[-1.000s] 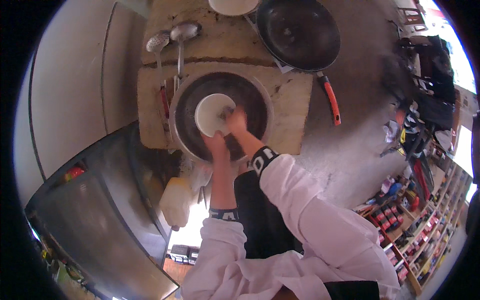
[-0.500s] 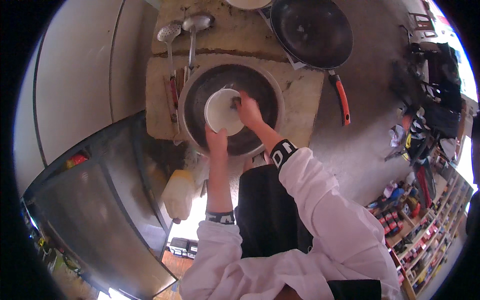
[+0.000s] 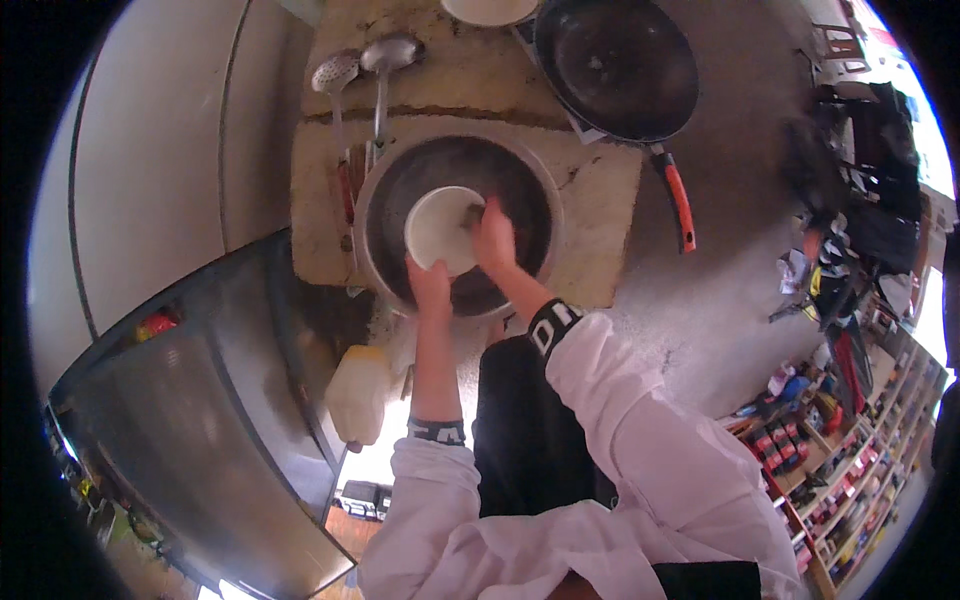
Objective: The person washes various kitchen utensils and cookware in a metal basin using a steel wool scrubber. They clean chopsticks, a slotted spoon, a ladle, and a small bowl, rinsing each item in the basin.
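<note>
Over a wide metal basin (image 3: 555,200) with a dark interior, a white bowl (image 3: 436,235) is tilted with its hollow facing me. My left hand (image 3: 430,287) grips the bowl's near rim, thumb on the inside and fingers hidden beneath. Inside the bowl's right side, my right hand (image 3: 494,242) is closed around a small dark scrubber (image 3: 472,214), mostly covered by the fingers. The scrubber touches the bowl's inner wall. Whether water lies in the basin is hard to make out.
Left of the basin lie a slotted skimmer (image 3: 336,72) and a ladle (image 3: 392,52) on the worn stone slab (image 3: 590,230). A frying pan (image 3: 615,70) with a red-black handle and another white bowl (image 3: 490,10) are beyond. A yellowish plastic jug (image 3: 358,395) stands at lower left.
My right hand has shifted slightly down and left, the scrubber still against the bowl's inside. The bowl has moved a little left and nearer within the basin. My left hand keeps its grip.
</note>
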A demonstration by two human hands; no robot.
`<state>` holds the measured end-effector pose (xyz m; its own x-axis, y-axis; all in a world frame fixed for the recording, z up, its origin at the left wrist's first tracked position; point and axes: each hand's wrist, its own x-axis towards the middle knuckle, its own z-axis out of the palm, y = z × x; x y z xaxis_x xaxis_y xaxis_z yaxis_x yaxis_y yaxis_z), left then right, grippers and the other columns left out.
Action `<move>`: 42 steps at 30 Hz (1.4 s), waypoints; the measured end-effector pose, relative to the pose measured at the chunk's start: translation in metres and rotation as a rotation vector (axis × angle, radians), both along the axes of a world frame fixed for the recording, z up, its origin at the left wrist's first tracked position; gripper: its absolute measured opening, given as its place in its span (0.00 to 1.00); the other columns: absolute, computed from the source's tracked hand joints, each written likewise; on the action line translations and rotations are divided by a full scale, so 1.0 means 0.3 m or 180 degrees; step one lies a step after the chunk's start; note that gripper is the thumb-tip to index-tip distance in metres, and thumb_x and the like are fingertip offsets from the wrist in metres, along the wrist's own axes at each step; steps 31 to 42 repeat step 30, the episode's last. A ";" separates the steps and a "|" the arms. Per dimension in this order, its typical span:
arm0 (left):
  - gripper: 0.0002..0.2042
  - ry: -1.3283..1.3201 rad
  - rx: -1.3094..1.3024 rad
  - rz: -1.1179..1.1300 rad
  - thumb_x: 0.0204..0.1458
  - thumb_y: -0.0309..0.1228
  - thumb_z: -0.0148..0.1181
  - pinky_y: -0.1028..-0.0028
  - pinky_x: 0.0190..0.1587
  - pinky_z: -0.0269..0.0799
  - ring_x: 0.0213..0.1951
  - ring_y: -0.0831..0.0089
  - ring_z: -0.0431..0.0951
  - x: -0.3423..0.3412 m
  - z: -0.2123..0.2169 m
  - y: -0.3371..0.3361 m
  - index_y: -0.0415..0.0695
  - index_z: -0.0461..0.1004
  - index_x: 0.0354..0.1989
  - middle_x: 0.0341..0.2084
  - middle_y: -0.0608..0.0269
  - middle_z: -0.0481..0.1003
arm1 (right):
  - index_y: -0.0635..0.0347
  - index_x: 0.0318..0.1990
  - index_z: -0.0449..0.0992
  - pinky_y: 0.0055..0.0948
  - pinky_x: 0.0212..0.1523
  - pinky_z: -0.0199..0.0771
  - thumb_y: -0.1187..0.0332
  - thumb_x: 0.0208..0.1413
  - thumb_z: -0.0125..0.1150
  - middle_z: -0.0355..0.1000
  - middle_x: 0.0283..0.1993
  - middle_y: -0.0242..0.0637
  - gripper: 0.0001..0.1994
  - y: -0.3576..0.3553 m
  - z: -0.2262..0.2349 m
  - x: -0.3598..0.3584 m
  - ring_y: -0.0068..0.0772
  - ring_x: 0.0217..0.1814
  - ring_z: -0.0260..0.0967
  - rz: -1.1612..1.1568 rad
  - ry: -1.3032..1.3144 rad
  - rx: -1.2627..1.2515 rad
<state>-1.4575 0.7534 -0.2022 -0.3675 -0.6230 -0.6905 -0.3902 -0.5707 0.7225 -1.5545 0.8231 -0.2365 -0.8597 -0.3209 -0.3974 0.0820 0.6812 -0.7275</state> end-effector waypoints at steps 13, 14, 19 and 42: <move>0.30 -0.1043 -0.2553 -0.0057 0.44 0.19 0.43 0.58 0.61 0.51 0.58 0.46 0.57 0.014 -0.040 0.064 0.33 0.49 0.60 0.55 0.38 0.56 | 0.55 0.43 0.68 0.45 0.55 0.57 0.70 0.42 0.63 0.62 0.51 0.46 0.18 0.038 0.084 0.025 0.52 0.54 0.59 -0.0225 0.1050 0.0282; 0.30 -0.1057 -0.2577 -0.0013 0.44 0.19 0.43 0.58 0.61 0.51 0.57 0.45 0.57 0.011 -0.033 0.068 0.33 0.49 0.60 0.55 0.38 0.56 | 0.56 0.43 0.67 0.44 0.54 0.58 0.71 0.42 0.63 0.62 0.50 0.46 0.18 0.022 0.083 0.053 0.53 0.53 0.59 -0.0319 0.0812 0.0307; 0.29 -0.0930 -0.2382 0.0065 0.44 0.19 0.43 0.57 0.59 0.54 0.56 0.44 0.59 0.003 -0.051 0.072 0.33 0.48 0.59 0.54 0.38 0.57 | 0.62 0.42 0.67 0.39 0.50 0.62 0.70 0.41 0.63 0.64 0.43 0.47 0.18 -0.007 0.000 0.079 0.51 0.49 0.61 -0.0283 0.0264 0.0617; 0.29 -0.0671 -0.1445 0.0100 0.44 0.22 0.49 0.60 0.57 0.57 0.54 0.47 0.63 0.044 -0.121 0.064 0.34 0.52 0.58 0.53 0.40 0.61 | 0.65 0.47 0.66 0.40 0.52 0.64 0.59 0.43 0.65 0.68 0.48 0.55 0.26 -0.041 -0.047 0.151 0.50 0.52 0.66 -0.1251 -0.1075 0.0103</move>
